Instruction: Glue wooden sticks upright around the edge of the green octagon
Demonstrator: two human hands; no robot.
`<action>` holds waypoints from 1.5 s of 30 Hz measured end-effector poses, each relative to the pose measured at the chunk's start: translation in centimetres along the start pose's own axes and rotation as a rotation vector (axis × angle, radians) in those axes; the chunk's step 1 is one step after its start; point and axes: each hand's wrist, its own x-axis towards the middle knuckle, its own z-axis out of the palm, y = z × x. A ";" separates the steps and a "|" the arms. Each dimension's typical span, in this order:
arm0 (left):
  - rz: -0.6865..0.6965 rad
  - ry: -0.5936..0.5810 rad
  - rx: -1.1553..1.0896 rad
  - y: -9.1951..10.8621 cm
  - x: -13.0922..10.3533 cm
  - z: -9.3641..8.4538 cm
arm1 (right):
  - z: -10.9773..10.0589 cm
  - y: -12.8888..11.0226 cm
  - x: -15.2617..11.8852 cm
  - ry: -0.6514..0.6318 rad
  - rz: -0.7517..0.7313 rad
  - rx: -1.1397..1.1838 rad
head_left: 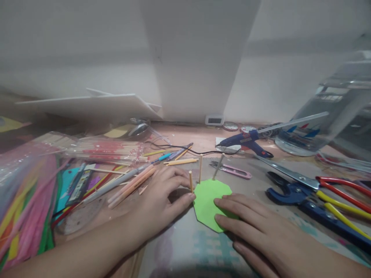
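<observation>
A bright green many-sided piece [210,200] lies flat on the work mat in front of me. Three thin wooden sticks stand upright along its far and left edges: one at the left [191,181], one behind it [200,168] and one farther right [218,166]. My left hand [171,193] is curved around the left edge, thumb and forefinger apart near the left stick; whether a fingertip touches that stick is unclear. My right hand [252,220] rests with outstretched fingers on the right part of the green piece.
Pink thread snips [234,171] lie beyond the green piece. A blue glue gun [246,142], red-handled scissors [304,179] and blue-yellow cutters [315,208] are to the right. Pens [131,185], stick packs [107,148] and colourful strips [37,204] crowd the left.
</observation>
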 end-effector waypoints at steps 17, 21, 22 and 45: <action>-0.005 -0.008 -0.017 0.0 0.1 -0.1 | 2.1 0.1 -0.4 0.101 0.050 0.135; 0.004 0.001 -0.006 0.1 0.1 -0.3 | 0.7 0.3 -0.2 -0.019 0.003 0.080; 0.009 0.001 -0.008 0.1 0.1 -0.3 | 0.4 0.3 -0.3 -0.022 0.000 0.081; 0.005 0.008 -0.030 -0.2 0.0 -0.3 | 1.5 0.8 -0.9 -0.016 -0.021 0.083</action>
